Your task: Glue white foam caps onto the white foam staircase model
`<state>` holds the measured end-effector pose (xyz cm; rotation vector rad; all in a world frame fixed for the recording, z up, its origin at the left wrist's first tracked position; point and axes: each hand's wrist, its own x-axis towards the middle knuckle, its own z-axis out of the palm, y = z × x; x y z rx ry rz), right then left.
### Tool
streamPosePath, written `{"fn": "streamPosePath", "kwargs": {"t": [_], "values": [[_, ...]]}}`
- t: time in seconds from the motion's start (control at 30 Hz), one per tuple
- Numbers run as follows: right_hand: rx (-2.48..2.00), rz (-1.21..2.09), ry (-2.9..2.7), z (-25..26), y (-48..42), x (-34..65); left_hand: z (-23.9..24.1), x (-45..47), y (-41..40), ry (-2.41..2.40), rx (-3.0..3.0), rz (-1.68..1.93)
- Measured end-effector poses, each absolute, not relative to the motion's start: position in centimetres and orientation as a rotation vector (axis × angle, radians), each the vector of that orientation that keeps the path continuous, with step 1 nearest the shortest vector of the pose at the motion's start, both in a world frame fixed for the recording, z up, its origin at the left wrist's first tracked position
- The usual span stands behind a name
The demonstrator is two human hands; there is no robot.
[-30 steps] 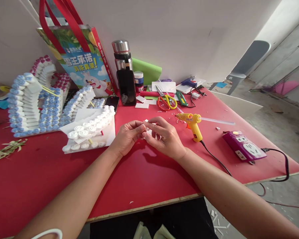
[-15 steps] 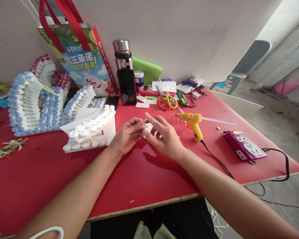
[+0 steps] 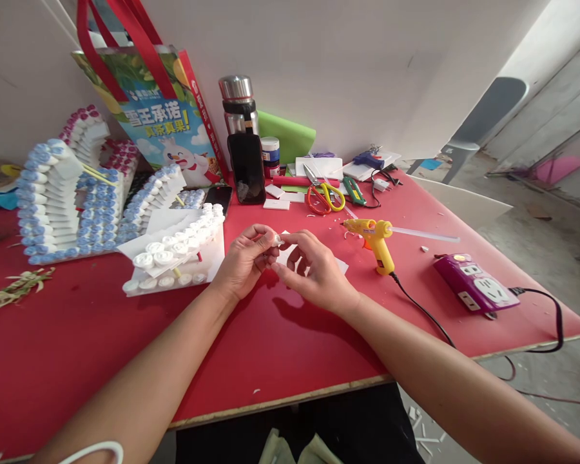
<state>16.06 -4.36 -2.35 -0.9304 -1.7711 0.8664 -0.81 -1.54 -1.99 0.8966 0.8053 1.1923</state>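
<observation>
My left hand point(image 3: 249, 261) pinches a small white rolled piece point(image 3: 276, 240) between thumb and fingertips, above the red table. It looks like the rolled white rosettes nearby, though its detail is too small to make out. The index fingertip of my right hand point(image 3: 319, 267) touches the piece's right side, while the thumb stands apart from it. Beneath my hands lies white paper point(image 3: 341, 265), partly covered by my fingers. Just left of my left hand stands a white model point(image 3: 207, 258) set with rows of white rosettes.
A yellow hot glue gun point(image 3: 379, 245) rests at right with a glue stick in it, near a purple power strip point(image 3: 478, 285). Scissors point(image 3: 318, 201), a black phone point(image 3: 246, 169), a steel flask point(image 3: 236, 90) and a bag point(image 3: 149, 116) stand behind. Blue-and-white models point(image 3: 43, 200) are at left.
My right index finger has come down from above the white piece to its right side. The piece now looks more tightly rolled, and more paper shows beneath my hands.
</observation>
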Motion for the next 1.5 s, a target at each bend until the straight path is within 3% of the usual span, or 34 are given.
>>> {"fn": "streamPosePath", "kwargs": {"t": [0.43, 1.23, 1.5], "values": [[-1.020, 0.471, -2.020, -2.51, -4.48, 16.05, -2.53, -0.73, -1.59, 0.906, 1.044, 1.176], [-1.100, 0.385, -2.136, -2.76, -4.40, 15.92, -2.67, -0.53, -1.53, 0.966, 1.103, 1.180], [-1.055, 0.399, -2.104, -2.69, -4.52, 15.94, -2.22, -0.74, -1.68, 1.071, 1.528, 1.302]]}}
